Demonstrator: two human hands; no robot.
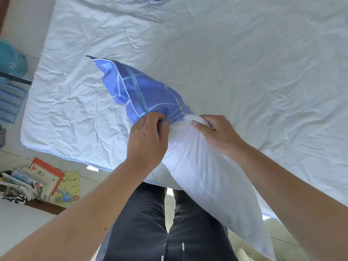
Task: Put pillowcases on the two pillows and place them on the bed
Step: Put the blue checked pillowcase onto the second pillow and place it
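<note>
Where pillowcase [143,91] meets pillow [203,176], fingers [162,119] pinch

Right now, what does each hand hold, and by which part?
The left hand grips the blue pillowcase at its open edge; the right hand grips the white pillow by its top end.

A white pillow [207,181] slants from the lower right up onto the bed [244,63], its top end tucked into a blue patterned pillowcase [143,91] lying on the wrinkled white sheet. The left hand [148,136] pinches the pillowcase's bunched opening, and the right hand [216,132] grips the pillow's top just beside it. Books [43,181] lie on the tiled floor [22,223] at left.
</note>
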